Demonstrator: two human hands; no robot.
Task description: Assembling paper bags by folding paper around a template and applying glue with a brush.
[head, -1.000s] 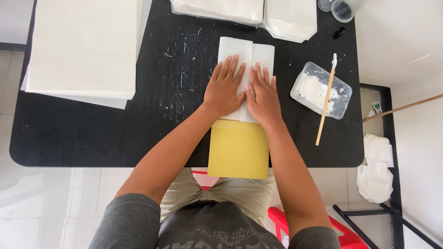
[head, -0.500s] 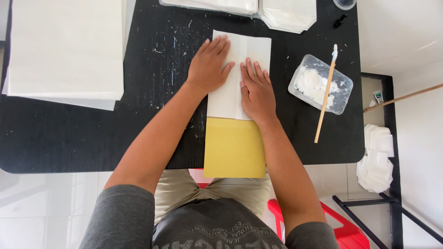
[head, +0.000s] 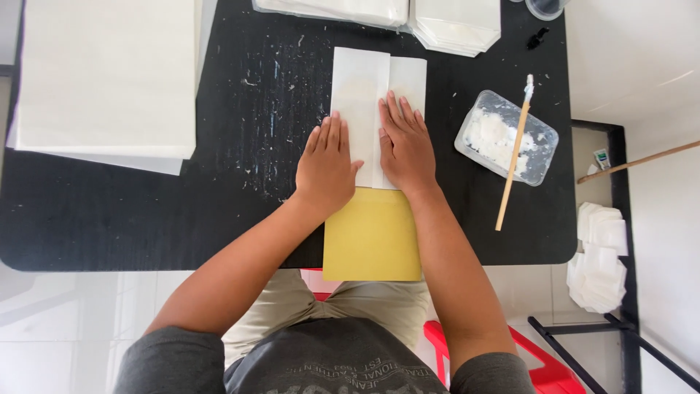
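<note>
A folded white paper sheet [head: 364,87] lies on the black table [head: 146,219], its flaps meeting along a seam down the middle. Its near end overlaps a yellow card [head: 373,237] that sticks out over the table's front edge. My left hand [head: 326,164] lies flat on the left flap's lower part, fingers together and pointing away. My right hand [head: 403,142] presses flat on the right flap beside the seam. Neither hand grips anything.
A big stack of white sheets [head: 106,76] fills the table's left. More white paper piles [head: 394,14] sit along the far edge. A clear tub of white paste [head: 507,138] with a wooden stick [head: 515,153] across it is at right. Folded white pieces [head: 599,255] lie off-table right.
My left hand has slid back down the left flap toward me, which now lies folded over to the seam. My right hand stays pressing the right flap.
</note>
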